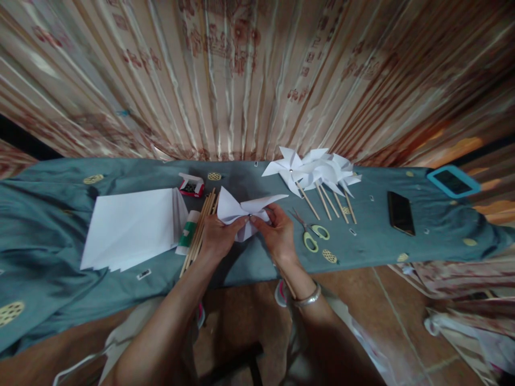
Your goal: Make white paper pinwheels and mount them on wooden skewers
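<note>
Above the cloth-covered table, a white paper pinwheel (231, 208) is held between both hands. My left hand (219, 236) is closed on its left side, thumb pressed close to the dark pin (250, 216) at the centre. From the right, my right hand (277, 230) pinches the paper, its thumb also by the pin. A thin wooden stick (288, 287) shows along my right wrist; whether it joins the pinwheel is hidden. Green-handled scissors (311, 236) lie right of my right hand. Several wooden sticks (197, 238) lie beside my left hand.
Left on the table (241, 276) are stacked white paper sheets (132, 225), a green-and-white tube (188, 233) and a small red box (191, 185) of dark pins. Several pinwheels on sticks (317, 169) lie back right. Further right are a phone (401, 213) and a blue-framed device (453, 181).
</note>
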Demonstrator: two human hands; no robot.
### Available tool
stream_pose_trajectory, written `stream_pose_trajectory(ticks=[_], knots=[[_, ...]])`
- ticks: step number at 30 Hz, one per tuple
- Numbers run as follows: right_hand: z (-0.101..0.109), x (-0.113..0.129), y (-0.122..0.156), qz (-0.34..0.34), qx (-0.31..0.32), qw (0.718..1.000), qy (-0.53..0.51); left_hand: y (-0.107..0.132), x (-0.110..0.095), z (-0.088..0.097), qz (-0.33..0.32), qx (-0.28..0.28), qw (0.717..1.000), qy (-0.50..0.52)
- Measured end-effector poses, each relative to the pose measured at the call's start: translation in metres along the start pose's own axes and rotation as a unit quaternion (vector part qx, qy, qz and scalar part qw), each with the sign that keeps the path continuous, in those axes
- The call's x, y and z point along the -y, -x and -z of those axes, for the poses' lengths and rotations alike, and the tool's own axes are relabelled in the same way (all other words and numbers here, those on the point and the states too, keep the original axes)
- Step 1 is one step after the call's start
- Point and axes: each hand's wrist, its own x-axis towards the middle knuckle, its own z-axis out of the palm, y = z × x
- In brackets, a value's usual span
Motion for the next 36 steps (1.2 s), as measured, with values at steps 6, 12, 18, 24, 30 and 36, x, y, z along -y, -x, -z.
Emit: stream_pose_trajectory(ticks=[6, 12, 18, 24, 30, 36], knots=[[0.0010, -0.0015, -0.0015, 0.003, -0.004, 1.000, -0.014, -0.0023, 0.0040, -0.0003, -0.011, -0.001, 1.000, -0.011], [0.0013, -0.0020, -0.0014, 0.003, 0.000, 1.000, -0.010, -0.0029, 0.0053, 0.0004, -0.018, 0.002, 1.000, -0.008], [0.0012, -0.0023, -0.0014, 0.003, -0.003, 1.000, -0.008, -0.0027, 0.0054, 0.0004, -0.017, -0.001, 1.000, -0.013], [0.0012, -0.0024, -0.0025, 0.005, 0.002, 1.000, -0.001, -0.0046, 0.0096, -0.0003, -0.013, -0.013, 1.000, -0.024], [0.0011, -0.0021, -0.0047, 0.025, 0.005, 1.000, 0.008, -0.0051, 0.0093, -0.0023, -0.019, -0.020, 0.999, -0.020], [0.0059, 0.0011, -0.0029, 0.043, 0.009, 0.999, 0.022, -0.0004, 0.0019, -0.0016, -0.035, 0.012, 0.999, 0.012]])
